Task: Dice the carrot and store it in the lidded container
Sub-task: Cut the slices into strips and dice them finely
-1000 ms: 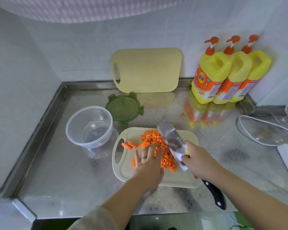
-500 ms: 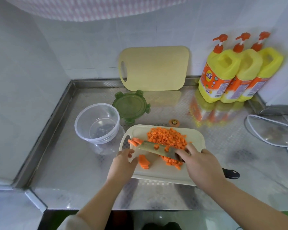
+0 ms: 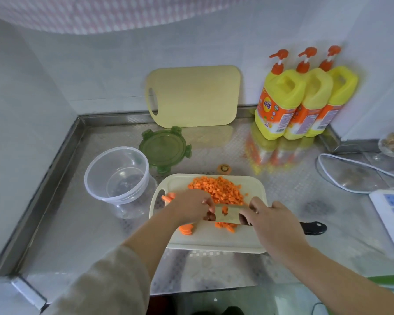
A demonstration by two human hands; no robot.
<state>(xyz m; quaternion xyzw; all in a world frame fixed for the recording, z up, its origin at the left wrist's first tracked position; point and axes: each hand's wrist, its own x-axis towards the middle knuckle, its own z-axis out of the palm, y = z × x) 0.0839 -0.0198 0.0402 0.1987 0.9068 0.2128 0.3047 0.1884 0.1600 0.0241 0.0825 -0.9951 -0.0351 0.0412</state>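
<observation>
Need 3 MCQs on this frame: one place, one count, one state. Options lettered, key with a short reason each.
1. Where does the green lid lie?
A. On the counter behind the clear container
B. On the container
C. On the cutting board in use

2. How many yellow pump bottles stand by the wall?
A. Two
B. Three
C. Four

3. What state is the clear container in?
A. Full of carrot
B. Lidded
C. Open and empty

Key: 1 A, the lid rests flat on the steel counter behind the container. 2 B, three orange pumps show in a row. 3 C, the bottom shows through and the diced carrot is still on the white cutting board.
</observation>
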